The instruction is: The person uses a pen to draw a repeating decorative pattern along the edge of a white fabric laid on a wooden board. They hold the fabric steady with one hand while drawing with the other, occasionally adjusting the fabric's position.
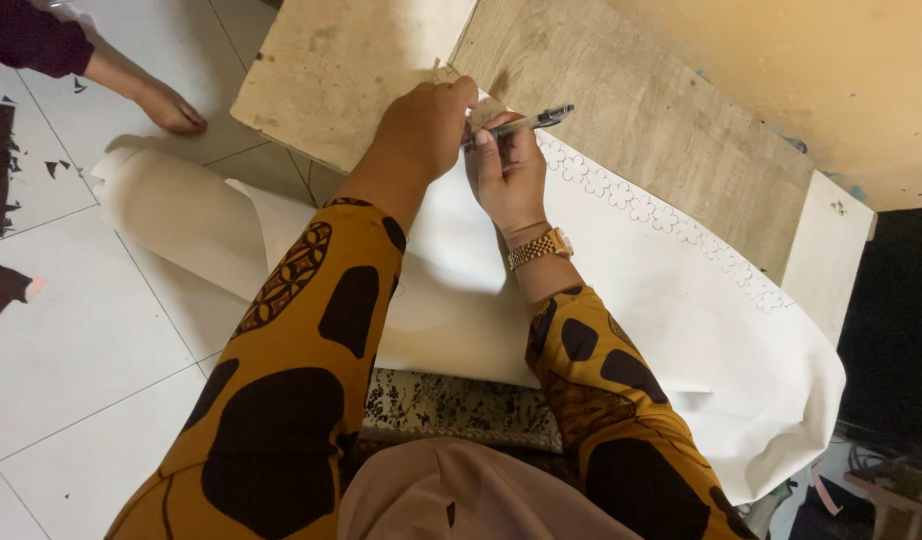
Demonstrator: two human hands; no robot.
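A large cream sheet point(631, 300) drapes over a low wooden table point(641, 110). At its 12 o'clock edge, the right hand point(509, 172) closes its grip around a metal-barrelled cutter point(518, 124); the left hand point(426, 125) presses the sheet flat, fingers curled. Another person's foot point(171, 108) rests at 10 o'clock.

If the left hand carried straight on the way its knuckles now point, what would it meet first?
Probably bare wood. The left hand presses the edge of the white sheet on the wooden board and points up the frame, away from the body. Ahead lies only open board surface; depth is hard to judge.
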